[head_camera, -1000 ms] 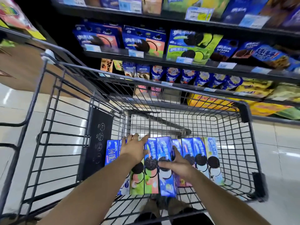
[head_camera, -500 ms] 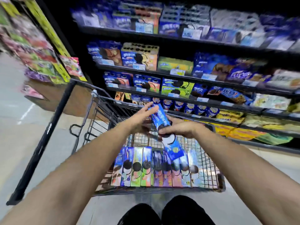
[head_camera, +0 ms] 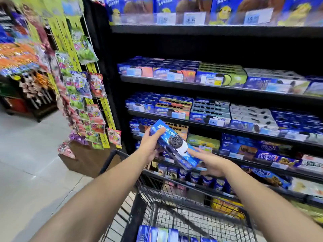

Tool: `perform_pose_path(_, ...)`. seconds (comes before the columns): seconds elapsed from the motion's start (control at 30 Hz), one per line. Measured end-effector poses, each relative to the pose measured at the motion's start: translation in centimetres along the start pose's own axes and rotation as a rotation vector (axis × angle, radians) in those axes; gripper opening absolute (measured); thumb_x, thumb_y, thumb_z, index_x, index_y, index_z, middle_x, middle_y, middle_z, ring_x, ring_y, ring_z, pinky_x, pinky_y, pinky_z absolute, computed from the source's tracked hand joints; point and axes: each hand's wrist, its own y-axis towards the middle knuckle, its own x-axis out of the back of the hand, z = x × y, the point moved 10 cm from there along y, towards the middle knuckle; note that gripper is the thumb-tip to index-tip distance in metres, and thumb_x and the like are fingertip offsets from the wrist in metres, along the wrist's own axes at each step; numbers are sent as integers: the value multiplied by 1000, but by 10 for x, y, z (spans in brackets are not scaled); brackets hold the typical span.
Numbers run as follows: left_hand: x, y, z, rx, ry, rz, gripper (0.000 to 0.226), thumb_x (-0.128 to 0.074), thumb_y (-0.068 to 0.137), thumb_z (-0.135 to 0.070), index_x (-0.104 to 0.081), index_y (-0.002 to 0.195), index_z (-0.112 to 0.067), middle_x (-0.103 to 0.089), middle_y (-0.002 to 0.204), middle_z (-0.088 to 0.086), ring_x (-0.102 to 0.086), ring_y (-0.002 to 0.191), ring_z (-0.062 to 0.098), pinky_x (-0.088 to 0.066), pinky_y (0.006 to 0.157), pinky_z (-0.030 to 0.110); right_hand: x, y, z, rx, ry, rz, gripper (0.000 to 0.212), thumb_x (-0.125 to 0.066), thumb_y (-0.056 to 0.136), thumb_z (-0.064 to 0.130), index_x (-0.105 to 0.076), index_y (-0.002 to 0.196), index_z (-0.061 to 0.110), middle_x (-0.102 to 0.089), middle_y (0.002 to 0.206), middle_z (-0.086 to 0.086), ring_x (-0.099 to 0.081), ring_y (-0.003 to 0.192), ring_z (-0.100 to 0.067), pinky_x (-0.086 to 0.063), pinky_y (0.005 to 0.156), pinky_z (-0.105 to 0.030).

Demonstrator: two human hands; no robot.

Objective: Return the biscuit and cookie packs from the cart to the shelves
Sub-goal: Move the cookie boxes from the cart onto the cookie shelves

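Note:
I hold a blue cookie pack [head_camera: 174,145] with a black sandwich cookie printed on it, tilted, above the far end of the wire cart [head_camera: 174,203]. My left hand [head_camera: 151,145] grips its upper end, thumb on the face. My right hand [head_camera: 208,163] supports its lower end from beneath, fingers spread. Several more blue cookie packs [head_camera: 157,234] lie in the cart at the bottom edge. The black shelves [head_camera: 209,88] ahead carry rows of similar boxes.
A rack of hanging candy bags [head_camera: 83,95] stands left of the shelving, over a brown box [head_camera: 87,159] on the floor. Another display [head_camera: 22,70] fills the far left. Grey tiled floor [head_camera: 26,163] stretches to the left of the cart.
Both hands lifted one blue pack out of the cart's row and raised it toward the shelves. The view tilted up, so the cart dropped low in frame.

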Motion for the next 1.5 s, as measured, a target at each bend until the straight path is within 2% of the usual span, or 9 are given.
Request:
perform_pose_path(0.13, 26, 23, -29, -62, -72, -55, 49, -83, 82, -35, -55, 121, -27, -75, 105, 5, -72, 91, 27, -56, 80, 45, -20, 25, 9, 20, 353, -47, 84, -87, 55, 61, -66, 121, 15, -72, 115, -17, -70, 104, -33, -60, 81, -46)
perform_pose_path(0.33, 42, 61, -65, -164, 15, -25, 65, -81, 81, -43, -49, 135, -28, -71, 120, 7, -73, 100, 27, -59, 88, 52, -41, 60, 49, 135, 461, -140, 74, -86, 59, 42, -66, 121, 8, -74, 114, -11, -67, 96, -27, -54, 98, -40)
perform_pose_path(0.47, 49, 81, -96, -293, 278, -18, 79, -75, 69, -69, -53, 135, -32, -58, 131, 6, -69, 107, 21, -61, 84, 39, -28, 79, 75, 180, 379, -178, 71, -81, 64, 40, -62, 125, 9, -73, 117, -9, -66, 105, -22, -52, 88, -30)
perform_pose_path(0.7, 67, 104, -129, -383, 603, 86, 35, -66, 87, -63, -61, 119, -49, -73, 112, -16, -69, 102, 4, -52, 83, 22, -16, 125, 115, 243, 166, -129, 48, -80, 81, 33, -62, 123, 18, -75, 113, 5, -67, 113, -14, -43, 113, -43)
perform_pose_path(0.93, 96, 144, -142, -362, 900, 85, 39, -73, 89, -44, -64, 124, -33, -74, 109, -13, -69, 101, 7, -51, 97, 35, -1, 137, 162, 372, -72, -315, 72, -77, 88, 21, -41, 149, 36, -75, 105, 17, -68, 108, -29, -50, 102, -53)
perform_pose_path(1.03, 105, 164, -148, -392, 924, 94, 45, -77, 87, -40, -62, 129, -32, -74, 111, -12, -68, 102, 7, -51, 100, 37, -1, 141, 189, 419, -277, -406, 87, -77, 88, 29, -26, 156, 41, -70, 118, 18, -67, 109, -15, -52, 93, -33)
perform_pose_path(1.2, 116, 207, -164, -480, 1017, 85, 50, -77, 86, -37, -57, 132, -35, -71, 109, -16, -65, 99, 6, -45, 79, 20, -5, 164, 218, 425, -400, -526, 91, -75, 90, 28, -17, 160, 36, -57, 137, 11, -56, 113, -7, -44, 88, -27)
perform_pose_path(1.33, 122, 247, -169, -520, 1021, 67, 53, -75, 87, -30, -51, 134, -38, -63, 92, -29, -57, 80, -19, -36, 65, -1, -4, 194, 232, 394, -429, -628, 80, -76, 89, 26, -31, 156, 28, -54, 142, 10, -56, 114, -9, -44, 87, -27)
perform_pose_path(1.5, 126, 288, -177, -510, 974, 23, 70, -70, 93, -25, -33, 152, -15, -65, 125, -1, -61, 112, 20, -41, 83, 20, 3, 221, 260, 383, -464, -752, 55, -81, 84, 26, -57, 130, 7, -65, 126, -8, -62, 113, -24, -51, 94, -36)
